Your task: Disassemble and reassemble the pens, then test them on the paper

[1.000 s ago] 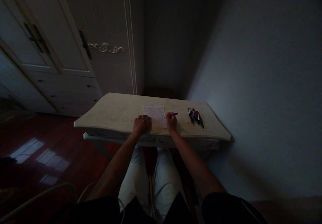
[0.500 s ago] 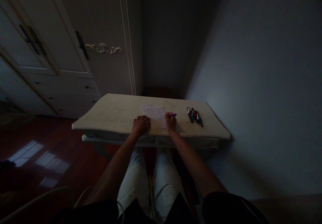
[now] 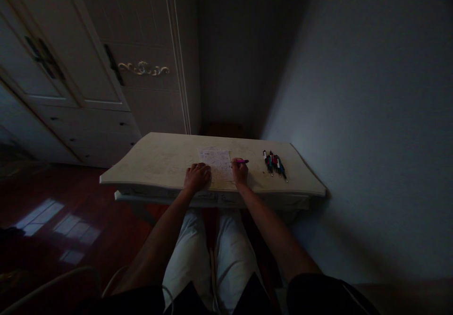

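Observation:
A sheet of paper [image 3: 218, 161] covered in handwriting lies near the front edge of a pale desk [image 3: 163, 157]. My left hand [image 3: 197, 176] rests flat on the paper's left edge, fingers stretched out. At the right edge of the sheet, my right hand [image 3: 240, 173] is closed around a purple pen [image 3: 242, 161]. The pen leans to the right, its tip toward the paper; whether the tip touches cannot be made out in the dim light. Right of that hand lies a loose bunch of several pens [image 3: 274, 165].
A white wardrobe [image 3: 148, 102] with dark handles stands beyond the desk on the left. A bare wall [image 3: 371, 140] runs close along the right side. My legs [image 3: 191, 249] are under the desk's front edge, above a reddish floor [image 3: 116, 220].
The view has shifted very slightly. Both hands stay in nearly the same places, with the pen still in my right hand and the left on the paper.

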Tool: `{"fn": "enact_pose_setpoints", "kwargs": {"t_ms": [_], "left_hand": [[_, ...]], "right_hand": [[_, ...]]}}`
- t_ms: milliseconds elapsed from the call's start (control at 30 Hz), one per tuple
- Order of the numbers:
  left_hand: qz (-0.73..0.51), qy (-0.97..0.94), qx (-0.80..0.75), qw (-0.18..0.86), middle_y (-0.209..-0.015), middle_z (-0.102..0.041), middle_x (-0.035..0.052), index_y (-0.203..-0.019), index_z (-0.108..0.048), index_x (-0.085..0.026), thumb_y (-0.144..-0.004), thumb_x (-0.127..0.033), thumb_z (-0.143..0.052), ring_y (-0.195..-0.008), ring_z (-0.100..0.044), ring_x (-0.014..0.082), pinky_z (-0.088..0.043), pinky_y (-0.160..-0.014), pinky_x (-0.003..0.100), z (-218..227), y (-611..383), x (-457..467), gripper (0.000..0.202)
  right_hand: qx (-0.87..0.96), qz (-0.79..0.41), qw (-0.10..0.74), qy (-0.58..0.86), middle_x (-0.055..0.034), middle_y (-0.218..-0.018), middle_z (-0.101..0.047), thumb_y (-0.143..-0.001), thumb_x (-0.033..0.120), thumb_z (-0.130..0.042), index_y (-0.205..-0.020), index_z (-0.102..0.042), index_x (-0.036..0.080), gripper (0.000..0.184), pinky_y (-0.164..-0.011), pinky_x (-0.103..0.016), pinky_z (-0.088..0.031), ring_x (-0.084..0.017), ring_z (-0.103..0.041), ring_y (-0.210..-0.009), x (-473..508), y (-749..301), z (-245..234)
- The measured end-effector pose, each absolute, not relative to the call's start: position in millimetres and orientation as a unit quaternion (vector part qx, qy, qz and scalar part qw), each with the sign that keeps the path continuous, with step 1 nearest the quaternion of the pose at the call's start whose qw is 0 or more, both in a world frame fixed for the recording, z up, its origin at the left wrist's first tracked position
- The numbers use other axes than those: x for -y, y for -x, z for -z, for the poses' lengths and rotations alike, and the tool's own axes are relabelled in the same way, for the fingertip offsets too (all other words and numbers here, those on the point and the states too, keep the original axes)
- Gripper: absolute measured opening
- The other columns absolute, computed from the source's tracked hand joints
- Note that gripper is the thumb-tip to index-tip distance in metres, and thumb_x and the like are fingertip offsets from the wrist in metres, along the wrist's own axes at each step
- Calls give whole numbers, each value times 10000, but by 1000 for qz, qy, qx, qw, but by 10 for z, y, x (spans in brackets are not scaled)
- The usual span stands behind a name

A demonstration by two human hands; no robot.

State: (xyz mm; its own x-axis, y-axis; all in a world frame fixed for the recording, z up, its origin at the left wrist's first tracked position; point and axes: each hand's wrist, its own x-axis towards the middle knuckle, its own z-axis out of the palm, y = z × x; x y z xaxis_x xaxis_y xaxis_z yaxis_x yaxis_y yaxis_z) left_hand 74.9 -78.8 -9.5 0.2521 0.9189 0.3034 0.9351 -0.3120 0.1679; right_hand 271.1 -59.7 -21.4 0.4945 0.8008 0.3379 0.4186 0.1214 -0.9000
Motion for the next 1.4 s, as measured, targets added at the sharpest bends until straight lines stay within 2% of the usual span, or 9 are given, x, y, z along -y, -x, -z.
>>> {"fn": "enact_pose_setpoints", "kwargs": {"t_ms": [767,1033,1233,1400], "left_hand": [[189,791,581,16,-1293,-610,55,-1172,-645,-267,-922,-377,-436,-1186,-484,283,-401,-931,427,82,-735,791,343],[184,790,585,6,-1303,-600,58,-1182,-645,-278,-925,-386,-431,-1196,-478,282,-396,-950,428,59,-733,804,351],[177,794,581,-13,-1297,-599,51,-1161,-651,-297,-924,-486,-425,-1208,-468,286,-385,-963,435,-14,-731,829,378],[169,802,572,-18,-1329,-575,54,-1180,-640,-307,-881,-585,-465,-1223,-450,297,-379,-970,443,-33,-722,834,445]], "right_hand": [[489,-172,575,633,-56,-654,-671,-821,456,-458,-789,-670,162,365,-639,-256,-440,-204,-641,-662,573,-2720,256],[485,-174,579,631,-32,-616,-661,-819,453,-462,-718,-650,193,337,-590,-242,-426,-196,-627,-622,601,-2706,214],[474,-226,593,611,-2,-551,-604,-836,468,-431,-635,-587,207,365,-569,-238,-424,-172,-590,-553,642,-2682,158],[484,-205,587,616,3,-613,-624,-833,394,-405,-794,-623,207,290,-603,-244,-436,-175,-590,-585,604,-2701,196]]}}
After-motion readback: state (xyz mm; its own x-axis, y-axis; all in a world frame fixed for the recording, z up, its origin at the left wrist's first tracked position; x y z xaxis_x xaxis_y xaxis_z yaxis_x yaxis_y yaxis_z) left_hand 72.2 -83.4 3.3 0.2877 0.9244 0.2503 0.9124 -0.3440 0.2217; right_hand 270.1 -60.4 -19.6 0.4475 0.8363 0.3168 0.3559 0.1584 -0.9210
